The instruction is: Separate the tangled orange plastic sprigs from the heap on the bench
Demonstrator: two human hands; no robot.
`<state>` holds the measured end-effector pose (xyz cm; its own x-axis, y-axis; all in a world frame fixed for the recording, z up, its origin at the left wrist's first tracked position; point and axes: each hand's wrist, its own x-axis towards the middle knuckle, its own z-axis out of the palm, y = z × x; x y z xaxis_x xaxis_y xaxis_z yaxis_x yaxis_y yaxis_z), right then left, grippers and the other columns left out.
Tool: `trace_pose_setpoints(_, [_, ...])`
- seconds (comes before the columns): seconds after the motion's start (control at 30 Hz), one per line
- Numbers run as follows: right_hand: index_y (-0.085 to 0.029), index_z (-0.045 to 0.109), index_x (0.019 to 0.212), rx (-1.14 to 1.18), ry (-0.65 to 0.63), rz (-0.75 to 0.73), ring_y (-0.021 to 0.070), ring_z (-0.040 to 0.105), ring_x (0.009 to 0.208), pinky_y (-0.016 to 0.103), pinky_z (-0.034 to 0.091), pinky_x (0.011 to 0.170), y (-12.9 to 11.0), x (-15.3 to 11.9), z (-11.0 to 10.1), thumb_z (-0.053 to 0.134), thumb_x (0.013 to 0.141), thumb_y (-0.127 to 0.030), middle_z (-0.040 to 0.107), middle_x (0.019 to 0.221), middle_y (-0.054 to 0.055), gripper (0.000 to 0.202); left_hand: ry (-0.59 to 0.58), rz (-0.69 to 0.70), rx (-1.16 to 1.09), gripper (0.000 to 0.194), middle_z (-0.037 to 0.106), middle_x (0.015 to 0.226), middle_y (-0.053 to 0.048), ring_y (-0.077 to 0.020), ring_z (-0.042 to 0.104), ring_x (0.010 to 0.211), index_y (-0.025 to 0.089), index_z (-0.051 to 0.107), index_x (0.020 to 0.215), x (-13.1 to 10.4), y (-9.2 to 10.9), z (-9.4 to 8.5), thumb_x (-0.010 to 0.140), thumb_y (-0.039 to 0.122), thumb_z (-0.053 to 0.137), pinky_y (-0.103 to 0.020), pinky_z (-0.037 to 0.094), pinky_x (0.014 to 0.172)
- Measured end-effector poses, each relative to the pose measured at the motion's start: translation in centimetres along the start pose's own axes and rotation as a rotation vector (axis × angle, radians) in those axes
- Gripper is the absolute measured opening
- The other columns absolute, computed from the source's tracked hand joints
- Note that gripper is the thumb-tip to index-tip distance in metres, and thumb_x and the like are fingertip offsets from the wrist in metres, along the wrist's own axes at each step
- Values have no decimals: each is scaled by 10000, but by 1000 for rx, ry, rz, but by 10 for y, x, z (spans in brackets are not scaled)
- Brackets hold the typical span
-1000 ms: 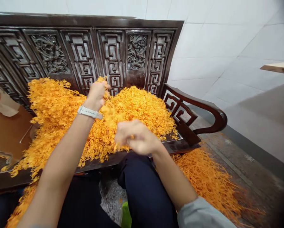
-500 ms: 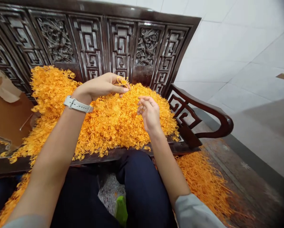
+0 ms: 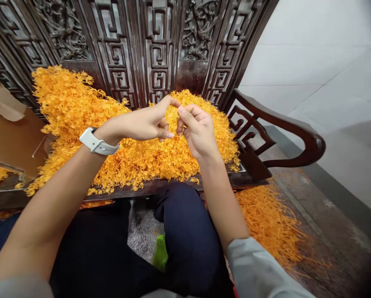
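Note:
Orange plastic-looking pieces with thin curly stems lie in a big pile (image 3: 135, 161) on a dark wooden bench. Above the pile, my left hand (image 3: 148, 122), with a pale watch strap at the wrist, has its thumb and index finger spread apart; its other fingers curl beneath. Close against its index fingertip is my right hand (image 3: 199, 128), thumb and index finger pinched together. A thin orange strand shows between the two hands, near the left thumb tip. What the right fingers pinch is too small to make out.
The bench has a carved back (image 3: 157, 54) and a curved armrest (image 3: 309, 145) at the right. A brown cardboard box (image 3: 14, 132) stands at the left. More orange strands (image 3: 266, 219) lie on the floor at right. Something green (image 3: 160, 252) shows between my knees.
My hands have come together, the left moving right and the right rising slightly. The orange piece seen in my left fingers no longer shows there. The view has tilted downward.

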<state>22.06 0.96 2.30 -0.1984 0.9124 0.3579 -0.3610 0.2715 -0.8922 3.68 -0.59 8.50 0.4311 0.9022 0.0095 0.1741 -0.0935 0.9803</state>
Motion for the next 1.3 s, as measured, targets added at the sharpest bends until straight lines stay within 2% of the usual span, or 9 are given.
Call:
trace_pose_setpoints(0.23, [-262,529,813,225,76,17,107,444,595,244,399,519,24,-1,1,838,889,-559,405,650,-59,436,34,-45,-45,506,613,667,39,-121,605,557,229,635,1146,-24,-38,16,736,136,917,-257,443,551])
trace_pose_setpoints(0.5, [-227,493,734,246,32,-96,54,479,578,206,350,499,29,37,4,762,966,-553,458,638,-66,481,293,-85,-176,575,598,729,22,-223,739,752,206,679,1190,-28,-15,26,707,183,990,-353,572,725])
trace_pose_setpoints(0.67, [-224,467,755,344,-9,-102,42,508,571,191,369,519,42,63,16,721,1000,-505,441,633,-86,451,216,-39,-133,362,558,693,20,-204,707,757,208,677,1039,-20,-17,21,787,234,935,-321,544,691])
trace_pose_setpoints(0.83, [-211,447,645,345,189,-40,23,450,507,198,428,567,59,132,-37,618,1067,-391,351,556,-90,489,-116,-39,-99,305,628,720,6,-120,600,612,208,656,840,-32,-25,36,775,272,946,-295,510,613])
trace_pose_setpoints(0.93, [-250,531,613,258,285,-112,41,504,533,247,396,528,61,158,-76,803,920,-400,518,532,-87,437,19,-6,-64,281,662,755,-1,-111,614,656,214,658,827,-36,-32,47,806,275,932,-268,490,616])
trace_pose_setpoints(1.0, [-206,551,599,184,346,-171,14,567,577,299,340,544,60,152,-85,673,961,-414,655,585,-87,435,187,-28,-79,251,713,802,-19,-98,600,648,215,666,862,-33,-40,46,857,311,898,-253,468,594])
trace_pose_setpoints(1.1, [-138,443,511,97,396,-173,-18,597,612,340,305,550,59,119,-77,410,1031,-412,702,615,-47,588,361,-78,-256,232,779,939,-44,-64,598,625,201,643,893,-23,-49,39,922,326,836,-228,505,610])
trace_pose_setpoints(1.17, [-150,499,529,46,334,-150,-6,596,605,299,319,539,56,90,-63,523,1028,-433,711,631,-35,575,419,-68,-374,200,788,1020,-53,-70,680,707,192,646,928,-18,-51,33,945,310,807,-225,580,719])
trace_pose_setpoints(1.3, [-203,714,795,-79,15,-82,68,602,616,241,450,560,47,36,-34,764,945,-570,719,721,-28,400,488,34,-426,129,765,1020,-38,-98,758,840,191,691,1012,-9,-48,29,1000,309,744,-229,623,859])
